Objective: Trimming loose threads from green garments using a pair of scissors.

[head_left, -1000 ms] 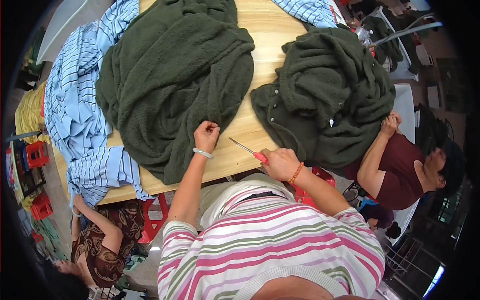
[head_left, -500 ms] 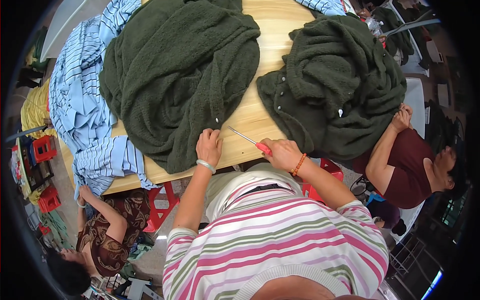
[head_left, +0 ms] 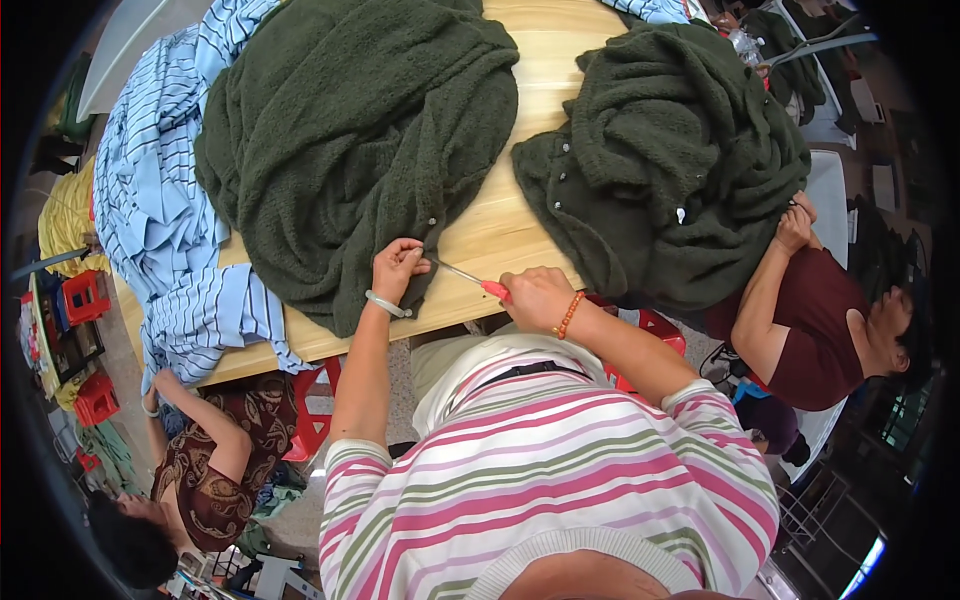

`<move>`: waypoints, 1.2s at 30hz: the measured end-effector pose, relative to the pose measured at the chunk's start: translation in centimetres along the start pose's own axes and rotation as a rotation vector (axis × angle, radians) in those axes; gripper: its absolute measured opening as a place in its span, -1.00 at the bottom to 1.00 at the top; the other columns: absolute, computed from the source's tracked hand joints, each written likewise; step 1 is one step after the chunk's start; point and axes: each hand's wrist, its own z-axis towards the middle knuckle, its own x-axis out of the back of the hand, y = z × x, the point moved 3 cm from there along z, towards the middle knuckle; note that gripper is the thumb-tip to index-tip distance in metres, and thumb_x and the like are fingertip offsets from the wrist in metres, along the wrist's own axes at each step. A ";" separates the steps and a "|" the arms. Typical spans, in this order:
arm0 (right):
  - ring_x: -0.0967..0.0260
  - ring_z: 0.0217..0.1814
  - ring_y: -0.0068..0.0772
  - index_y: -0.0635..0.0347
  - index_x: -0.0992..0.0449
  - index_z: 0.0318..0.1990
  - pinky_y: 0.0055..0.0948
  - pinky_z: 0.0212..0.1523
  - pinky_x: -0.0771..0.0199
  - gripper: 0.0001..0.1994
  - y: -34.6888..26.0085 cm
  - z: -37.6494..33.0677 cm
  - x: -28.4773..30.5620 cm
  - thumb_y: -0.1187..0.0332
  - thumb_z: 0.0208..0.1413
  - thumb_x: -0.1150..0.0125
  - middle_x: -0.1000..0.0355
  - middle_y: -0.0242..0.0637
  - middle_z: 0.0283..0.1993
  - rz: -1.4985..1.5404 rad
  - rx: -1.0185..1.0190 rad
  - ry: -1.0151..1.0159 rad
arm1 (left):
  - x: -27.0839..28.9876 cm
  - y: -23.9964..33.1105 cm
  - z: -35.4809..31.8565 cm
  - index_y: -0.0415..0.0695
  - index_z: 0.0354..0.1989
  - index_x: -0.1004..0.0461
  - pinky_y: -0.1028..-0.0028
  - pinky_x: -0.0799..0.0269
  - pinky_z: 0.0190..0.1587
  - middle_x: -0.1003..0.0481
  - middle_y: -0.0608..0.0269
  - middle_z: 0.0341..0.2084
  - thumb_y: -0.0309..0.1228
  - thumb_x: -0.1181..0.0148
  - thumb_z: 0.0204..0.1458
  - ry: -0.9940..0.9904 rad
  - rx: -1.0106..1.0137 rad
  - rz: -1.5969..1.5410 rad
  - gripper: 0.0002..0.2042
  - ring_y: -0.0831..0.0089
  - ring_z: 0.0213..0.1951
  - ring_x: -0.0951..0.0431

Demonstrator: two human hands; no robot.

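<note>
A dark green fleecy garment [head_left: 360, 130] lies heaped on the table in front of me. At its near right edge my left hand [head_left: 398, 272] is closed in a pinch on the fabric. My right hand [head_left: 540, 298] grips a red-handled tool [head_left: 494, 290] with a thin metal shaft, like a screwdriver or awl. The shaft points left, its tip at the edge of the cloth by my left fingers; the very tip is hard to make out. A small shiny snap button [head_left: 432, 221] shows on the fabric just above that spot.
A second dark green heap [head_left: 670, 150] with snap buttons lies right on the wooden table [head_left: 490, 215]. Blue striped fabric [head_left: 165, 170] covers the left side. A co-worker in maroon [head_left: 810, 340] handles the right heap; another in patterned brown [head_left: 215, 470] works left. Red stools [head_left: 318, 410] stand below.
My left hand has shifted slightly left and up and now pinches the fabric edge. The right hand has brought the tool leftward, so its tip meets the cloth.
</note>
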 end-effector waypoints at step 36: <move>-0.47 -0.35 0.00 0.23 -0.49 -0.34 -0.11 -0.31 -0.42 -0.81 0.6 -1.4 -0.2 0.30 -0.01 -0.06 -0.47 0.00 -0.47 -0.044 0.051 -0.140 | -0.4 -1.9 -4.9 -0.26 -0.19 -0.46 0.65 -0.34 -0.29 -0.46 0.37 -0.40 -0.62 -0.13 -0.05 0.132 -0.079 0.261 -0.79 0.63 -0.39 -0.41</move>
